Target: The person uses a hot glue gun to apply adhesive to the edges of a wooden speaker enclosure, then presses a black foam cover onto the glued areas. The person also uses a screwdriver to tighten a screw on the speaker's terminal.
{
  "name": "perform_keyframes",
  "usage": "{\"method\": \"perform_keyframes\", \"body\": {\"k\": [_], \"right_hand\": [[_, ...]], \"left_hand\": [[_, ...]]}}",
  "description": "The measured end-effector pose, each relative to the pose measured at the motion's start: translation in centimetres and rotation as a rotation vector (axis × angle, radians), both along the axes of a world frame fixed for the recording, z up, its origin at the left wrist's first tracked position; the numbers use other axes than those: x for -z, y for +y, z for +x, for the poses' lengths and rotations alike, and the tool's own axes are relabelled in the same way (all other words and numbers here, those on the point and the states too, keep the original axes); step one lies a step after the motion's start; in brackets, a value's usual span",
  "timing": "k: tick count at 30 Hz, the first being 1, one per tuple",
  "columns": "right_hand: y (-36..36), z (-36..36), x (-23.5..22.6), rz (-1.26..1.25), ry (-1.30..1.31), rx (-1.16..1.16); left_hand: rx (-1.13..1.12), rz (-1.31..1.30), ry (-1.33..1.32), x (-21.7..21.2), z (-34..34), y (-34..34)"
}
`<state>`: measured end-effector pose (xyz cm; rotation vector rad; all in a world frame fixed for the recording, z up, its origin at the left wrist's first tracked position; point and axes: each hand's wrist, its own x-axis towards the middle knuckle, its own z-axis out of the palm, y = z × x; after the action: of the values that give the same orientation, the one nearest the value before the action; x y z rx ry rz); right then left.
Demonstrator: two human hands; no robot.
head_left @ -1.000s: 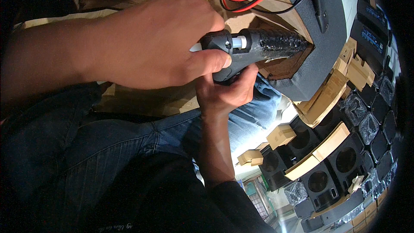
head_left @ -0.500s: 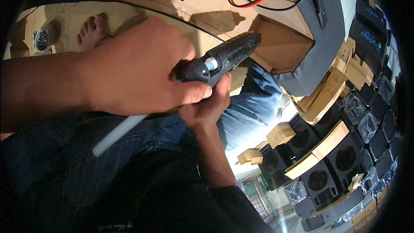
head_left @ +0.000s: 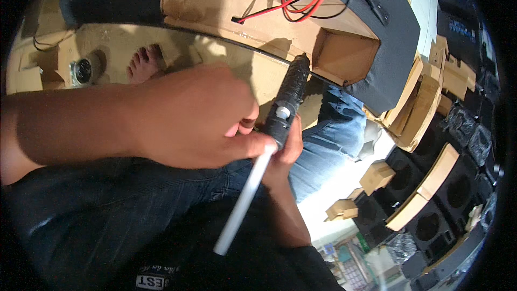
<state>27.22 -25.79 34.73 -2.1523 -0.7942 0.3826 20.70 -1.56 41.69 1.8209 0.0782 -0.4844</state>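
A black glue gun is held in front of me, its nozzle pointing up and to the right at the opening of a black-covered wooden cabinet. My right hand is wrapped round the gun from below; its grip is mostly hidden. At the gun's rear end, my left hand pinches a long white glue stick between thumb and curled fingers. The stick's free end hangs toward my lap. Red and black wires come out of holes in the bare wood inside the cabinet.
A bare foot rests on the cardboard-coloured floor, close to a round silver-rimmed part. At right, several black speaker boxes stand with cardboard pieces and a long curved board. My jeans-clad leg is beside the cabinet.
The glue gun has turned steeper, its nozzle moving left and slightly down. My left hand has shifted to its rear end, and the glue stick has swung rightward, in line behind the gun.
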Motion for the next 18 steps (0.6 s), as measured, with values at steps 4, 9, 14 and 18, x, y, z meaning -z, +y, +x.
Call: {"method": "perform_keyframes", "body": {"k": [4,9,14,18], "right_hand": [[-2.3,0.3,0.9,0.091,0.203,0.139],[-2.4,1.5,0.6,0.298,0.433,0.046],[-2.6,1.5,0.5,0.449,0.784,0.131],[-2.7,2.2,1.8,0.446,0.826,-0.046]], "left_hand": [[-0.1,0.257,-0.157,-1.1,0.8,2.2],[-0.012,0.348,0.177,-5.2,-0.5,6.3],[0.287,0.601,0.477,-9.0,-1.3,8.3],[-0.053,0.63,0.41,-11.5,-4.5,9.5]]}}
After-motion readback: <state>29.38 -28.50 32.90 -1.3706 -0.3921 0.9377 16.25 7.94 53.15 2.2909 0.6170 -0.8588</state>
